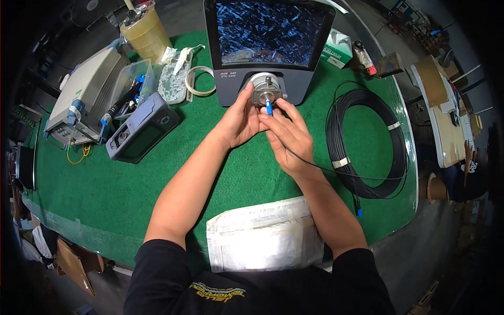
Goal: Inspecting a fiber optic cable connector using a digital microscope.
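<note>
Green felt covers the worktop (pixel 157 178) under a dark screen unit (pixel 268 47). At its round silver metal port (pixel 265 89), the left hand (pixel 239 121) steadies the fitting while the right hand (pixel 286 134) pinches a small blue plastic connector (pixel 269 107) on a thin black cable (pixel 325 168), seemingly not fully seated. A black cable coil (pixel 367 142) lies right, a white plastic bag (pixel 262 236) nearer; nothing blocks the port.

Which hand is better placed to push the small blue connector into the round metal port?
Probably the right hand: it pinches the small blue connector at the round metal port, while the left hand steadies its side.
</note>
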Demonstrator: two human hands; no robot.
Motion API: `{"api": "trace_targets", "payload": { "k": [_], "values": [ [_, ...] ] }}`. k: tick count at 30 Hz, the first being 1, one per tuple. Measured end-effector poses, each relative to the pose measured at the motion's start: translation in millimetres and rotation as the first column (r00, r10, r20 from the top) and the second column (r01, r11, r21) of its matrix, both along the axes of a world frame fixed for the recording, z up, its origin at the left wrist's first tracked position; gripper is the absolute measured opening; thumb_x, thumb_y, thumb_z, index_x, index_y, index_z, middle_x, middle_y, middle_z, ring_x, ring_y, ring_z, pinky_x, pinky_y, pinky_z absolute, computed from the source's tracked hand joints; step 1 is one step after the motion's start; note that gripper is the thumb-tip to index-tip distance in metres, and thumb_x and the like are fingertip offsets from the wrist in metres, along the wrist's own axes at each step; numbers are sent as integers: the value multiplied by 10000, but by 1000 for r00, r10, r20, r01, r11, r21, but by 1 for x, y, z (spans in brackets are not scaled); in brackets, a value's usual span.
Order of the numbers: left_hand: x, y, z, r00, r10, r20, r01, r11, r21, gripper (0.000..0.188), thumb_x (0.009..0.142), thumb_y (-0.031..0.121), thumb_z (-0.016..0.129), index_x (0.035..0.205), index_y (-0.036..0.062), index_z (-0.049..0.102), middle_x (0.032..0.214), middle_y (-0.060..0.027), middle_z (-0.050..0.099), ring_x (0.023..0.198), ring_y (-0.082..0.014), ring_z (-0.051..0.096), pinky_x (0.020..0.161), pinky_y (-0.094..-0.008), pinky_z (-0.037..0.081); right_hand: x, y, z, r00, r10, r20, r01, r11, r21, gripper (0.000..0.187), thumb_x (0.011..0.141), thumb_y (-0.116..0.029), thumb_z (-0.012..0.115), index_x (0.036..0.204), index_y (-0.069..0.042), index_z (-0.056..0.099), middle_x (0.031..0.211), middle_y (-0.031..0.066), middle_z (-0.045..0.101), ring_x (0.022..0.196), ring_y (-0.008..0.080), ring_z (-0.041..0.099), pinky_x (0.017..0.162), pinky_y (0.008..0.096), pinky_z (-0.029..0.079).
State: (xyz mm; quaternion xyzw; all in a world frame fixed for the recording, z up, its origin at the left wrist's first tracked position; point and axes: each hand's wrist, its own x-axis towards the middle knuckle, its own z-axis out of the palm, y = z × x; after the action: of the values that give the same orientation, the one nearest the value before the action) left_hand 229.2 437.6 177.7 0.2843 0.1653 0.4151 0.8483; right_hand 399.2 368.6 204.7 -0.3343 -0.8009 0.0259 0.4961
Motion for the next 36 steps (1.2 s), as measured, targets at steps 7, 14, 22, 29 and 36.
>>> {"api": "trace_targets", "payload": {
  "k": [7, 14, 22, 29, 36],
  "values": [
    [4, -2, 3, 999, 4, 35, -2, 999, -52, 689, 1083, 617, 345, 1365, 20, 543, 1254, -176, 664, 1156, -282, 673, 1057, -439, 542, 1, -1, 4, 997, -69, 35, 67, 997, 41, 342, 876, -113, 766, 1214, -67, 743, 1135, 119, 734, 1144, 366, 640, 1019, 535, 493],
    [-2, -1, -2, 997, 0, 76, 1, 1000, -12, 615, 1086, 577, 401, 1332, 37, 560, 1216, -141, 673, 1118, -247, 682, 1000, -420, 569, -12, 4, 15, 996, -87, 0, 86, 992, 89, 284, 870, -127, 766, 1146, -61, 751, 1068, 97, 745, 1072, 344, 642, 963, 465, 510],
    [-2, -3, 4, 996, -27, 91, 26, 1000, 14, 613, 1083, 575, 417, 1354, 39, 536, 1260, -151, 655, 1121, -244, 679, 972, -433, 580, -12, 2, 25, 990, -134, 42, 130, 988, 86, 248, 929, -137, 738, 1153, -29, 742, 1018, 113, 757, 982, 322, 661, 924, 419, 512],
    [-6, 3, 3, 997, -79, 24, 78, 995, 59, 835, 1029, 730, 320, 1402, 11, 523, 1240, -186, 682, 1122, -312, 691, 1025, -498, 549, -14, 12, 9, 959, -204, -195, 206, 978, -9, 586, 806, -249, 857, 1317, -62, 639, 1236, 139, 607, 1006, 351, 630, 904, 440, 512],
    [5, 10, 4, 984, -152, 93, 158, 986, -59, 786, 979, 766, 416, 1452, 148, 522, 1408, -126, 620, 1311, -312, 595, 1105, -573, 466, -16, 58, -12, 932, -343, -113, 342, 939, -28, 670, 622, -115, 887, 1201, -68, 552, 1142, 159, 593, 1056, 391, 594, 873, 469, 508]
  ]
}}
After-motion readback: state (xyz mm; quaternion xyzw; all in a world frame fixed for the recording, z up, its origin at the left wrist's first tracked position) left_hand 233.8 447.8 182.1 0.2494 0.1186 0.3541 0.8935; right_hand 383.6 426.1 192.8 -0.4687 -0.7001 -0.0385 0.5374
